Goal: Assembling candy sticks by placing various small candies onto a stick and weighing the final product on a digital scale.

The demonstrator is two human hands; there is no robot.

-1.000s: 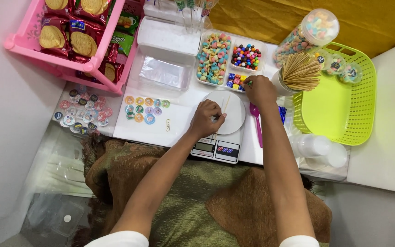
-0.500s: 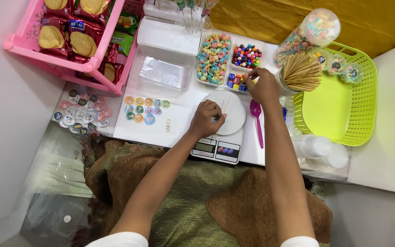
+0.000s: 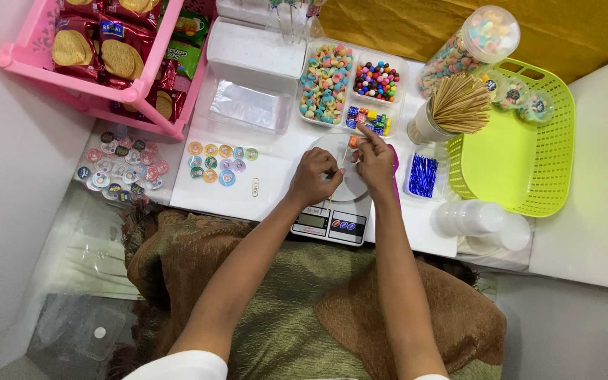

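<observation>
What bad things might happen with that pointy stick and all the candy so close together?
The left hand holds a thin skewer whose tip sits near the right hand's fingers, so a slip might poke them. The small candy piece on the skewer could slide off onto the white plate. The cup of skewers stands close to the right arm and might tip if bumped.
</observation>
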